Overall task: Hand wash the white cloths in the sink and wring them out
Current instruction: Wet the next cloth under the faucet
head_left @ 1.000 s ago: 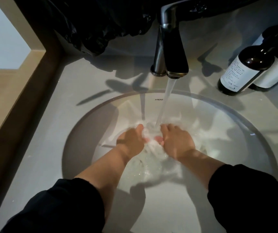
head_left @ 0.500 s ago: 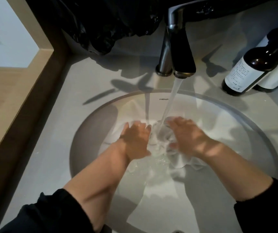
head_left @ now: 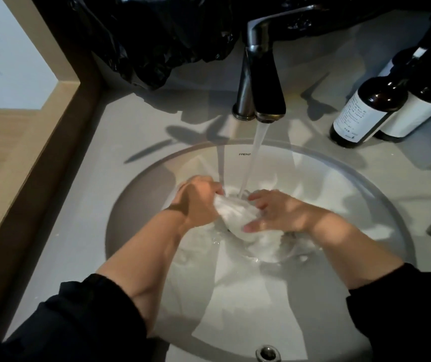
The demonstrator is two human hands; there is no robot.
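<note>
So the person is bent over the sink with both arms in, black sleeves pushed up the forearms. The white cloth is bunched between the two hands, low in the middle of the basin, and its lower end trails into the shallow water at the bottom. The left hand is clenched round one end of it, fingers curled in tight. The right hand has the other side, with the thumb under the wad and the fingers over the top, so it's grasping too. The dark faucet is running, and the water stream lands right at the top of the cloth, between the fingertips. Two dark bottles with white labels stand close together on the grey countertop, off to the right of the faucet. A crumpled black plastic bag sits against the back wall behind the basin, left of the faucet. There's a small metal hole fitting in the near wall of the sink.
</note>
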